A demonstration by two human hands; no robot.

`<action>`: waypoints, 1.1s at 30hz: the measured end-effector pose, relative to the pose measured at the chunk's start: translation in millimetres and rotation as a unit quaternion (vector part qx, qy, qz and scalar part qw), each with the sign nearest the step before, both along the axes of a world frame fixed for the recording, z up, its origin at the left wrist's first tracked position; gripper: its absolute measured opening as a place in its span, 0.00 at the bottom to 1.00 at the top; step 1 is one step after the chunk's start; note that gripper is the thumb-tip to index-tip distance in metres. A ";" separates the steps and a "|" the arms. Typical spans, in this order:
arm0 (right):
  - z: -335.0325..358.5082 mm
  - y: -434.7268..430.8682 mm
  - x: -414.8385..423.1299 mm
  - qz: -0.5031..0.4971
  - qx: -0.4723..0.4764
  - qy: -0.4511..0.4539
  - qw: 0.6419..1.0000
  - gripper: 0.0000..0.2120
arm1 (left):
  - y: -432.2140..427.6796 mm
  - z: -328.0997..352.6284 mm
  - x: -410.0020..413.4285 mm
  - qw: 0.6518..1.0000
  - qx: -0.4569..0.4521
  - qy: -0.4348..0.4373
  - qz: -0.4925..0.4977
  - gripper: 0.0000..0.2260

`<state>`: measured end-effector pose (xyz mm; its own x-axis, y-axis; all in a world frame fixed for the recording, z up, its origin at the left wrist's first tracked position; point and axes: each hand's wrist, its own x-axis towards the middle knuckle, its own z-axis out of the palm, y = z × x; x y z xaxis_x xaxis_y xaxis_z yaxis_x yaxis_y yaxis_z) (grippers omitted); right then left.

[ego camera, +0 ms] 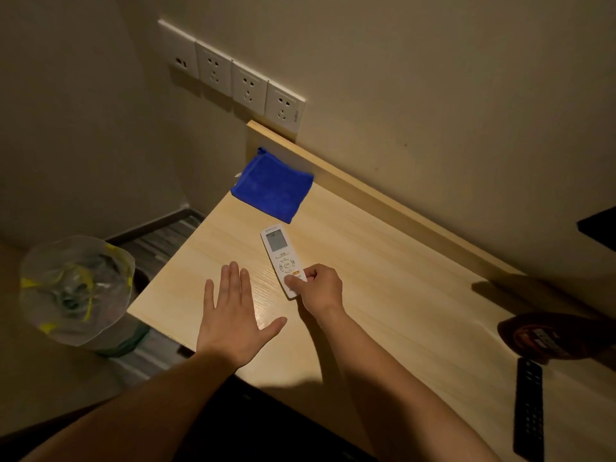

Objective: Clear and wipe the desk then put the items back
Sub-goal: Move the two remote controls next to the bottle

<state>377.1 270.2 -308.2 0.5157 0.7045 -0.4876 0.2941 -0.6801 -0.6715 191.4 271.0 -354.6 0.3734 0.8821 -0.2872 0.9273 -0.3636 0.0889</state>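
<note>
A white remote with a small screen (279, 251) lies on the light wooden desk (383, 295), screen end pointing away from me. My right hand (320, 288) is shut on its near end, thumb over the lower buttons. My left hand (233, 315) hovers flat and open just left of the remote, fingers spread, holding nothing. A folded blue cloth (273, 188) rests at the desk's far left corner, beyond the remote. A black remote (529, 408) lies near the desk's front right.
A brown round object with a label (546, 335) sits at the right edge. A bin lined with a clear bag (76, 288) stands on the floor left of the desk. Wall sockets (233, 78) run above the desk's back ledge.
</note>
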 end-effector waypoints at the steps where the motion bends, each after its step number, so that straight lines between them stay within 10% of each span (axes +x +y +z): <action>1: -0.4 -1.2 1.3 -0.012 0.002 0.014 1.000 0.13 | 0.4 -0.5 0.1 1.000 0.000 -0.001 0.002 0.54; 19: 43.2 -132.7 63.3 -0.294 0.069 0.267 0.915 0.11 | -1.6 14.9 4.1 0.999 -0.036 -0.025 -0.010 0.54; 33: 37.0 -307.3 172.9 -0.580 0.192 0.159 0.776 0.14 | -99.9 21.4 170.5 0.958 -0.040 -0.079 -0.271 0.48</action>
<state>550.0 -37.1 -271.2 0.8075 -0.0180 -0.5896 -0.5884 -0.0959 -0.8029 361.9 171.2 -333.2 0.8155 0.5227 -0.2485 0.5761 -0.7748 0.2606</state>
